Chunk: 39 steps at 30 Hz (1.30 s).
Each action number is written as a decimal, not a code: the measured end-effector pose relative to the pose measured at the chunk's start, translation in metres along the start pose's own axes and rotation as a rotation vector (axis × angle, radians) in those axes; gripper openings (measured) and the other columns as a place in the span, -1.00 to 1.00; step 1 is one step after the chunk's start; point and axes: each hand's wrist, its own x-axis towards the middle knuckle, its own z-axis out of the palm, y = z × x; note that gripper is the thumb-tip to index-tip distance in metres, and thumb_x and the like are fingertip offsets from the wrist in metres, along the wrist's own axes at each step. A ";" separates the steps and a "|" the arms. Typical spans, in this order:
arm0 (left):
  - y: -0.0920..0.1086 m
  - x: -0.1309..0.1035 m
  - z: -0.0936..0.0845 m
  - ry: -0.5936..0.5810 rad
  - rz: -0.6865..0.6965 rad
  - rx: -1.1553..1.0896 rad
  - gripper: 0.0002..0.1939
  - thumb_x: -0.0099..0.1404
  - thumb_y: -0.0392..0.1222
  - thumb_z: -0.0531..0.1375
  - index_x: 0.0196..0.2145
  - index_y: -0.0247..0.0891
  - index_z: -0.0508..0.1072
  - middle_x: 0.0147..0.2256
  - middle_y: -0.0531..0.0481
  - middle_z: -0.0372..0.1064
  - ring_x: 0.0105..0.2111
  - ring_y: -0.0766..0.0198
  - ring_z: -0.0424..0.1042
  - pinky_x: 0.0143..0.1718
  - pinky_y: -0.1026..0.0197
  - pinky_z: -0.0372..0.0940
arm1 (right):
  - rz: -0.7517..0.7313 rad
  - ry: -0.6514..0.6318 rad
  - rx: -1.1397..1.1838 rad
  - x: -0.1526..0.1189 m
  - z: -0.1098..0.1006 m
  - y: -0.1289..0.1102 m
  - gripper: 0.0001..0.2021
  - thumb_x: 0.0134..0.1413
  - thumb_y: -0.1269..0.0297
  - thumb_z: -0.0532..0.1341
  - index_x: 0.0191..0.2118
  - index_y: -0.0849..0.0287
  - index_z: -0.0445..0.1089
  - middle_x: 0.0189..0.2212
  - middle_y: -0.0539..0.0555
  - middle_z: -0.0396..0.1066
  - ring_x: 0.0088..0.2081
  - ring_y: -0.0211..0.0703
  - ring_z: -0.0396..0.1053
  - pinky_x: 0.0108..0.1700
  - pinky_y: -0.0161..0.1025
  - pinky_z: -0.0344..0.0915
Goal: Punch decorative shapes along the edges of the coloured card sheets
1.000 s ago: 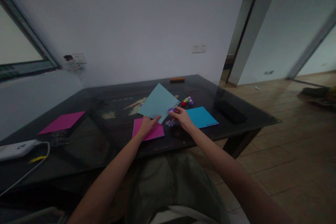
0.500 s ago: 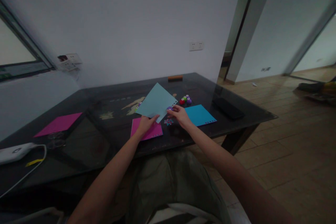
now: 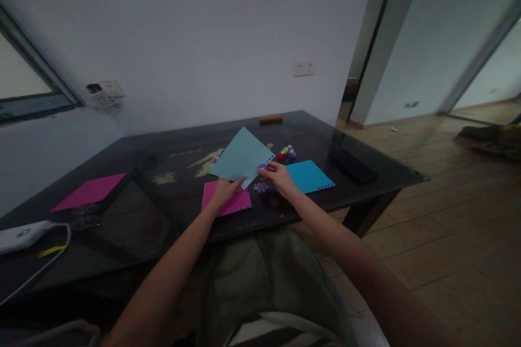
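Observation:
A pale blue-green sheet of paper, with a row of small holes along its right edge, is tilted above the table. My left hand grips its lower edge, thumb on top and fingers hidden beneath. My right hand pinches a small purple piece at the sheet's holed edge; its exact kind is too small to tell. Under the left hand lies a pink sheet with holes along its near edge. A little heap of pink and blue bits lies between the hands. Right of them rests a holed blue sheet.
Small red, green and purple pieces with eye-like spots sit behind the blue sheet. A black flat object lies right, an orange-brown bar at the back. Left are another pink sheet and a white corded device on the dark table.
Almost nothing differs. Both hands keep their hold on the sheet and the purple piece, and the whole view has shifted very slightly.

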 end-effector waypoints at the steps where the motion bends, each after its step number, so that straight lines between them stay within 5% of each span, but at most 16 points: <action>1: 0.000 0.000 0.000 0.003 0.008 -0.001 -0.84 0.02 -0.09 0.23 -0.48 -0.22 0.46 -0.53 -0.05 0.44 -0.20 0.06 0.41 -0.04 0.09 0.21 | 0.001 0.004 -0.004 0.000 0.000 0.000 -0.64 -0.41 0.23 0.42 -0.34 0.20 0.44 -0.37 0.07 0.49 -0.41 -0.22 0.40 -0.41 -0.31 0.33; 14: 0.003 -0.002 -0.001 -0.015 -0.033 0.020 -0.80 0.04 -0.08 0.22 -0.46 -0.28 0.45 -0.39 -0.11 0.47 -0.33 0.13 0.43 -0.17 0.15 0.27 | 0.001 0.009 0.006 0.000 0.000 -0.001 -0.66 -0.39 0.26 0.42 -0.35 0.20 0.44 -0.38 0.07 0.48 -0.42 -0.23 0.40 -0.41 -0.30 0.34; 31: 0.004 -0.002 0.000 -0.045 0.016 0.036 -0.78 0.07 -0.05 0.18 -0.42 -0.26 0.46 -0.47 -0.06 0.45 -0.17 0.08 0.40 -0.02 0.09 0.20 | -0.015 0.004 -0.040 0.001 -0.001 0.001 -0.65 -0.37 0.22 0.41 -0.34 0.22 0.43 -0.38 0.07 0.48 -0.41 -0.22 0.40 -0.42 -0.32 0.31; 39: 0.000 -0.002 0.001 -0.053 -0.002 0.037 -0.75 0.08 -0.02 0.17 -0.54 -0.28 0.42 -0.61 -0.03 0.35 -0.40 0.14 0.40 -0.26 0.15 0.28 | -0.016 0.004 -0.031 0.002 -0.002 0.002 -0.67 -0.37 0.23 0.41 -0.35 0.21 0.44 -0.38 0.08 0.48 -0.41 -0.22 0.39 -0.42 -0.31 0.31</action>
